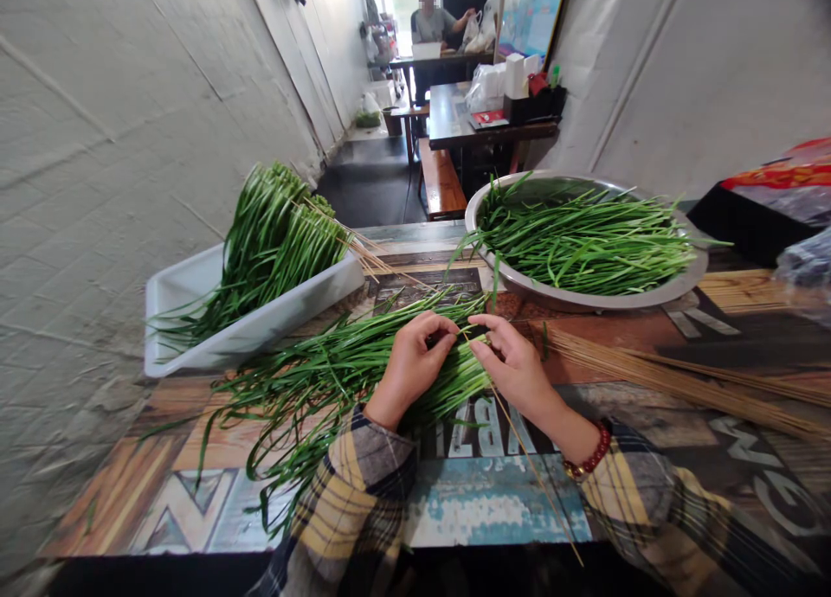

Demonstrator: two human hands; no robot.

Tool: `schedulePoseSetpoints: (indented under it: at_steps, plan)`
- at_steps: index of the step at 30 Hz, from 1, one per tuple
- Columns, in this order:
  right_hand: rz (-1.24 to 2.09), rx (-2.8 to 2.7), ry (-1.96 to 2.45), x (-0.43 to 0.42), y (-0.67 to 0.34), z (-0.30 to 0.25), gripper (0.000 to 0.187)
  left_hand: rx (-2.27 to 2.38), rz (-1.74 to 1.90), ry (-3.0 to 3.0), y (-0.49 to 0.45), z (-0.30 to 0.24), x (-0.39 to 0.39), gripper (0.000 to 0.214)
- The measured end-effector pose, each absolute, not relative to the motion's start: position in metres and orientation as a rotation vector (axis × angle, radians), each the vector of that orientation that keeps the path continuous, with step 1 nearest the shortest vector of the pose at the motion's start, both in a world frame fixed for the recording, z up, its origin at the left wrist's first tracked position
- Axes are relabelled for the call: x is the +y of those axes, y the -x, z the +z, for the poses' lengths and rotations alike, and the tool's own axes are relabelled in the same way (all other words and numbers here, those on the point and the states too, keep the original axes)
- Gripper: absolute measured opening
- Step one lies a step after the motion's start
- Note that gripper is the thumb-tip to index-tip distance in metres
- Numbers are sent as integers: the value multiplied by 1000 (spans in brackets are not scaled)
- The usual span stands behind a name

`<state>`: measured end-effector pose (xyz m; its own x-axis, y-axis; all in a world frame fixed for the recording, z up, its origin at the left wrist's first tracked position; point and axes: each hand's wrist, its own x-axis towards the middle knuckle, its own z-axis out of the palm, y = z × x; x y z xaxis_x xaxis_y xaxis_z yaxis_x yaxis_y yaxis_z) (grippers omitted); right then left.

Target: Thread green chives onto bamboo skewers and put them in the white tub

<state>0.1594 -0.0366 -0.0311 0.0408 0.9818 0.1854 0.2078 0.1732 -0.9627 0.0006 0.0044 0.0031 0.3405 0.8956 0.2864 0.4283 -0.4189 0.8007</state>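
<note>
At bench (pixel 493 506) centre: loose chives (pixel 344 342) under left hand (pixel 419 355) and right hand (pixel 516 363), fingers narrow at a skewer (pixel 533 469) (grip: cannot tell). Left edge: tray (pixel 305 316), skewered chives (pixel 279 234), presumably done. Far edge: bowl (pixel 571 299), loose stock (pixel 584 238) remaining.

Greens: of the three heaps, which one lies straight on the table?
The middle heap, by the left hand and right hand. It lies on the table; the left heap is in the tray, the right heap in the bowl.
</note>
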Motion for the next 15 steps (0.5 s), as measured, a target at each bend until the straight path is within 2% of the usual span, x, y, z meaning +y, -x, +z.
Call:
schedulePoseSetpoints:
  at_steps: [15]
  plan:
    - [818, -1453, 1288, -36, -160, -30, 17, 1042, 841, -2034, 2, 7, 4, 13]
